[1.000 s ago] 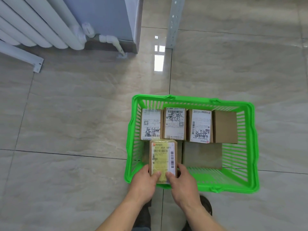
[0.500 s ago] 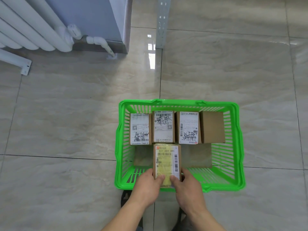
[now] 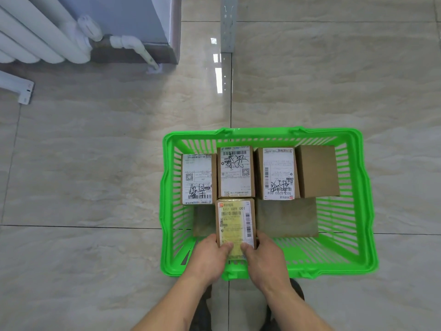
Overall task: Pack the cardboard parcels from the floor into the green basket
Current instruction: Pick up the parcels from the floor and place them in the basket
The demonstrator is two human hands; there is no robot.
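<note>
A green basket (image 3: 367,211) stands on the tiled floor right in front of me. Several cardboard parcels stand in a row along its far wall; the leftmost (image 3: 199,179) bears a white label and the rightmost (image 3: 317,170) is plain brown. Both hands hold one more parcel (image 3: 235,218) with a yellow-and-white label inside the basket, just in front of that row. My left hand (image 3: 210,255) grips its near left edge, thumb on the label. My right hand (image 3: 265,256) grips its near right edge the same way.
A white radiator (image 3: 43,37) with its pipe (image 3: 133,46) stands at the far left against a grey-blue wall corner. A perforated metal post (image 3: 228,22) rises at the far centre. My dark shoes (image 3: 296,290) show beneath my arms.
The parcel in my hands has sunk a little lower into the basket, close against the back row. My view has shifted, so the basket appears further right than half a second ago.
</note>
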